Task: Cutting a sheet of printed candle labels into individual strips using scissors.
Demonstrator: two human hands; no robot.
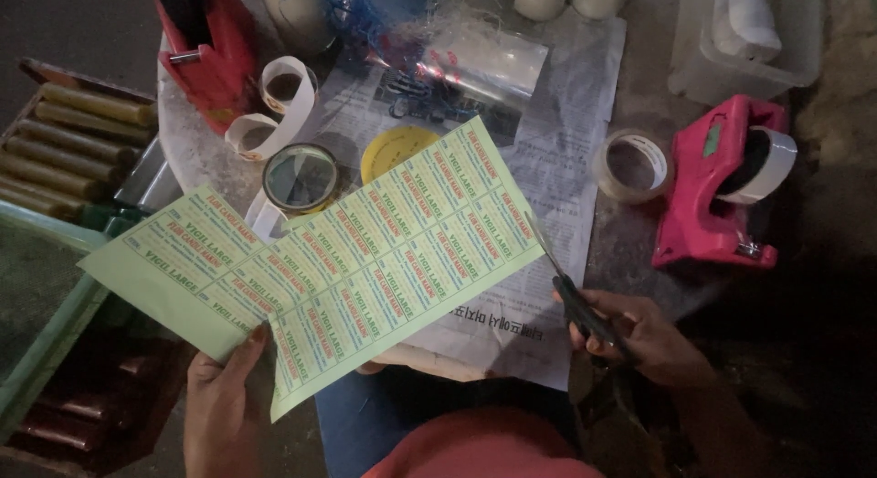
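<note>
We hold the label sheet [347, 259] up over the table [183, 140], our left hand [224, 400] pinching its lower left corner with the thumb on the printed face and the fingers behind. Our right hand [639, 336] grips the scissors [562, 286], fingers clenched through the handles, with the blades parted a little at the sheet's right edge.

To cut well, we judge it best to keep the sheet taut and flat, line the blades up with a gap between two label rows, and feed the paper into the blades with the left hand instead of chasing it with the scissors. Long, steady strokes should keep the edge straight.

Beneath the sheet lies newspaper [557, 167]. A clear tape roll [632, 165] sits just beside a pink dispenser [717, 190]; a red dispenser [206, 48] stands at the far left.
</note>
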